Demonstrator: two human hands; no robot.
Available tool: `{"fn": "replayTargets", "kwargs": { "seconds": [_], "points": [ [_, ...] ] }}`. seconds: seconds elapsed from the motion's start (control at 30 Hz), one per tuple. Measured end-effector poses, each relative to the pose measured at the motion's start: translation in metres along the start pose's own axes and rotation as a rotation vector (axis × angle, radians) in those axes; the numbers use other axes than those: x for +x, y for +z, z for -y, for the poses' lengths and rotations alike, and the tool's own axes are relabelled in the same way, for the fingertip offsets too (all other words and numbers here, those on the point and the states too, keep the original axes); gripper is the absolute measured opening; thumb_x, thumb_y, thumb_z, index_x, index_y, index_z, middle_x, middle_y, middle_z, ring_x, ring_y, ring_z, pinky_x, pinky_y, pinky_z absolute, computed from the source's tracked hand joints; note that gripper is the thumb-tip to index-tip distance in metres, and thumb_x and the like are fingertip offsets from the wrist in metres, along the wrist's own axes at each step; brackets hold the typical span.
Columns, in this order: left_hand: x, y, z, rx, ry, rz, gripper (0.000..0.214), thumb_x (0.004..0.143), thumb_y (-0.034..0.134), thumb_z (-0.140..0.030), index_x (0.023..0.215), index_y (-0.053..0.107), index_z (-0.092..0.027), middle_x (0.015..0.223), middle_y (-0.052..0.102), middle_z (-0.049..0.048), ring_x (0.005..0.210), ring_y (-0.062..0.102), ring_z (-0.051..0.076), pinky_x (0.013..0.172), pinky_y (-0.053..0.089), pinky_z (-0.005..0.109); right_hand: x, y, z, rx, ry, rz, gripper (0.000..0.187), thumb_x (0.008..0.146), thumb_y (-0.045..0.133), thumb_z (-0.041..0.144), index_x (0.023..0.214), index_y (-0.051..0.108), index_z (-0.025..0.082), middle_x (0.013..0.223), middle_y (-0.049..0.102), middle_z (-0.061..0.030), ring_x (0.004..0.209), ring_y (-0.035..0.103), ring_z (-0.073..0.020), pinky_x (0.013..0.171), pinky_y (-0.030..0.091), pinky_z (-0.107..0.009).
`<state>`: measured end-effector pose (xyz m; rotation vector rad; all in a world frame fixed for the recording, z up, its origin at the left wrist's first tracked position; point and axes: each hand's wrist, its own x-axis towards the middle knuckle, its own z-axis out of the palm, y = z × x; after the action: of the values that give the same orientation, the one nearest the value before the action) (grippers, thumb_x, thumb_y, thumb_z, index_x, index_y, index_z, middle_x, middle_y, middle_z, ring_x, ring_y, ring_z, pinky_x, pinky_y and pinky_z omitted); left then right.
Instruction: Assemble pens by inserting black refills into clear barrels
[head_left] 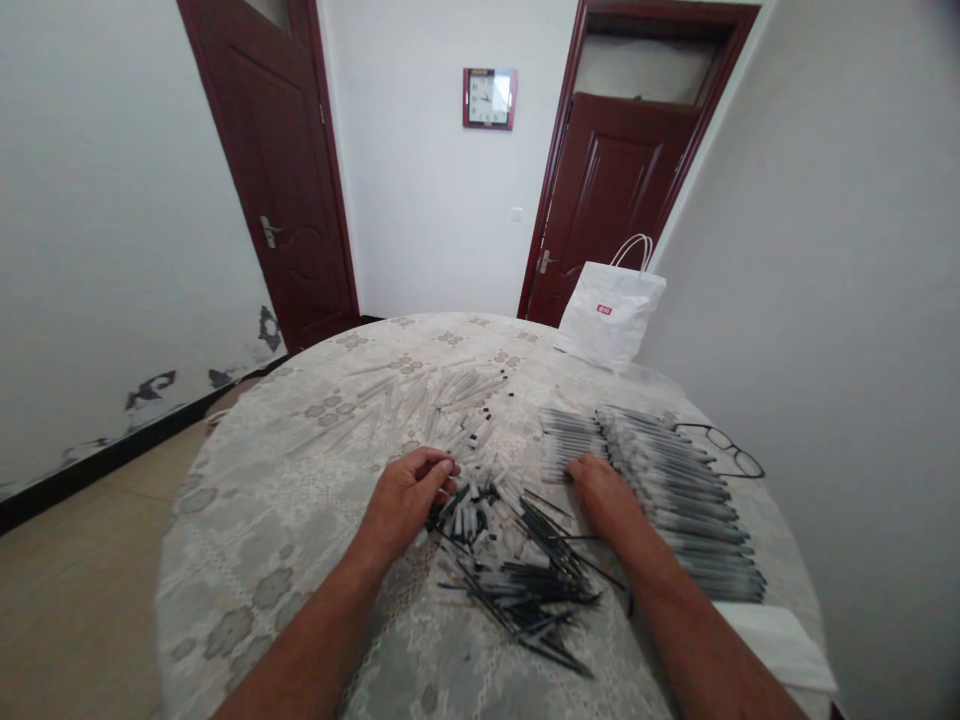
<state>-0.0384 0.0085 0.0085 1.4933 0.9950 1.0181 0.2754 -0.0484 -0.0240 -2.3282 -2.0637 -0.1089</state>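
My left hand (411, 497) is over the left side of a pile of small white and black pen parts (471, 512), its thumb and fingers curled together; whatever is between them is too small to make out. On the right, my right hand (602, 497) rests at the near end of a short row of assembled pens (571, 440). Its fingers are bent inward and partly hidden, so what they grip does not show. Thin black refills (551, 535) lie loose between my forearms. Beyond the left hand, clear pen barrels (375, 405) are scattered over the cloth.
Long stacked rows of grey pens (690, 510) lie right of my right hand. Eyeglasses (739, 455) rest beside them, near a white sheet (776, 640). A white paper bag (611, 315) stands at the back of the round table with its patterned tablecloth (247, 580).
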Motion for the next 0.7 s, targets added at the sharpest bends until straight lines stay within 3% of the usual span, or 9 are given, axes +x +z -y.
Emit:
{"fn": "replayTargets", "kwargs": {
  "seconds": [0.7],
  "points": [
    [-0.0023, -0.0053, -0.0057, 0.262, 0.101, -0.082, 0.028, 0.086, 0.053, -0.042, 0.089, 0.070, -0.020, 0.078, 0.073, 0.0043, 0.076, 0.070, 0.021, 0.072, 0.052, 0.030, -0.0029, 0.0014, 0.0016, -0.034, -0.016, -0.099, 0.022, 0.091, 0.046, 0.009, 0.099, 0.065, 0.019, 0.103, 0.061, -0.0094, 0.104, 0.053, -0.0210, 0.091, 0.038, -0.028]
  ]
}}
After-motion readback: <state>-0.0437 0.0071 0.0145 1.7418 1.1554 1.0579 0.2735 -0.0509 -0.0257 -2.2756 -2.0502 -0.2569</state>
